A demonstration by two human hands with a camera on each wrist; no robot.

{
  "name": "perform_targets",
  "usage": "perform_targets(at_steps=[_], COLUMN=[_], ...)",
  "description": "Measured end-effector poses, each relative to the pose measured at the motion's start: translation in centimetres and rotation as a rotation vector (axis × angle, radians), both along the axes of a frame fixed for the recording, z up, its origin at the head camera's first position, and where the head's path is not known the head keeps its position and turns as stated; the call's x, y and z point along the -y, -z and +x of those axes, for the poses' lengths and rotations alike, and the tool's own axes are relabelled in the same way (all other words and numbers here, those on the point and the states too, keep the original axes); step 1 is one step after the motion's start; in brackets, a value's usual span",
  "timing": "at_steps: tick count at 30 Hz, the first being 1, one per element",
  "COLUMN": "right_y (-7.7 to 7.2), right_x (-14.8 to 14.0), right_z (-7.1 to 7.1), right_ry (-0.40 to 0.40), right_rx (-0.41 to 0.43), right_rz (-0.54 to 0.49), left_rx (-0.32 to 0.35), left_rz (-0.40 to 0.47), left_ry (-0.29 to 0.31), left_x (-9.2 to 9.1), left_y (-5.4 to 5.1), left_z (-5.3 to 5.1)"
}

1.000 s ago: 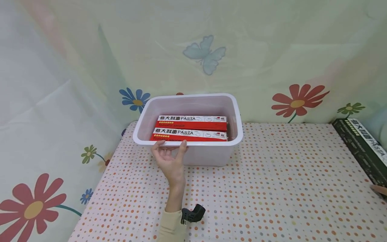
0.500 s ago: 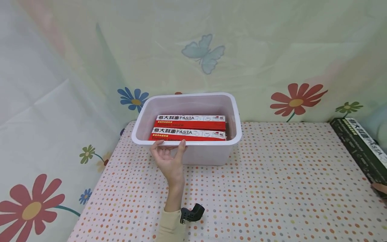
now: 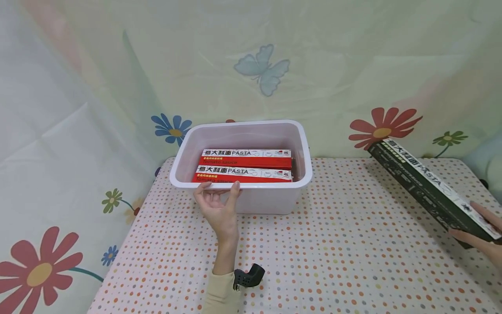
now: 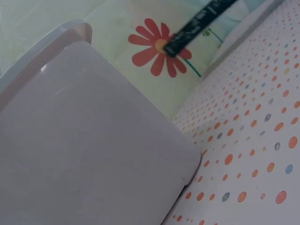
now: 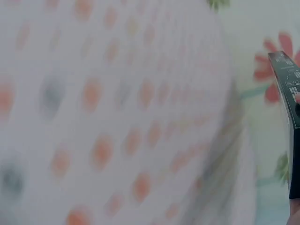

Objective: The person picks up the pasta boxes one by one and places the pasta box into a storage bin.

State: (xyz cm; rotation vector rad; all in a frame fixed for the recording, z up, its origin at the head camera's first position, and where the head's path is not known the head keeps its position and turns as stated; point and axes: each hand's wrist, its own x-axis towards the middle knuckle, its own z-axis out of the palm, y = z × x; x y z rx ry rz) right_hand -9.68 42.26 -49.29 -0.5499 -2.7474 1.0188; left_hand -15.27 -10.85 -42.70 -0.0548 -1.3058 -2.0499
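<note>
A white plastic bin (image 3: 270,200) stands toward the back of the table; its outer wall fills much of the left wrist view. Inside lie two red-and-white pasta boxes (image 3: 247,162), one in front of the other. With thumb and fingers at the front rim, my left hand (image 3: 219,216) grips the bin. At the right, my right hand (image 3: 486,249) holds a dark green-and-white pasta box (image 3: 421,185) by its near end, tilted with the far end raised off the table. That box also shows at the edge of the right wrist view. Part of my right hand is cut off.
A dotted cloth covers the table (image 3: 333,244). Behind it hangs a pale curtain (image 3: 333,87) with flowers and a butterfly. At the far right edge sits a pale rounded object (image 3: 495,174), partly out of view. A black wrist camera (image 3: 249,275) is on my left forearm.
The green pasta box has come up off the table and moved left in my right hand, which shows more of itself. My left hand and the bin stay put.
</note>
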Motion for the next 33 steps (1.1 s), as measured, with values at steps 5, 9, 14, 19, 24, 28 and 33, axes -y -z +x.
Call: perform_targets(at_steps=[5, 9, 14, 19, 24, 28, 33], right_y=[-4.6, -7.9, -11.9, -15.4, -18.1, -19.6, -20.0], right_x=[5.2, 8.7, 12.0, 15.1, 18.9, 22.2, 24.8], right_z=[-0.2, -1.4, -3.5, -6.1, -9.2, -11.3, -12.7], right_ry=[-0.229, -0.358, -0.457, -0.524, -0.657, -0.758, -0.824], right_rx=[-0.219, -0.229, -0.269, -0.246, -0.173, -0.112, -0.012], right_rz=[-0.345, -0.409, -0.313, -0.22, -0.203, -0.246, -0.285], left_rx=[0.001, -0.009, -0.027, -0.031, -0.016, -0.01, -0.016], left_rz=[-0.012, -0.023, -0.025, -0.014, -0.011, 0.018, 0.056], left_ry=[-0.015, -0.023, -0.026, -0.017, -0.015, -0.011, 0.021], left_x=[0.1, 0.3, 0.4, 0.2, 0.1, -0.2, -0.9], left_y=[0.0, 0.1, 0.1, -0.1, -0.2, -0.2, -0.4], left_z=[-0.1, -0.1, -0.1, -0.1, -0.1, -0.2, -0.2])
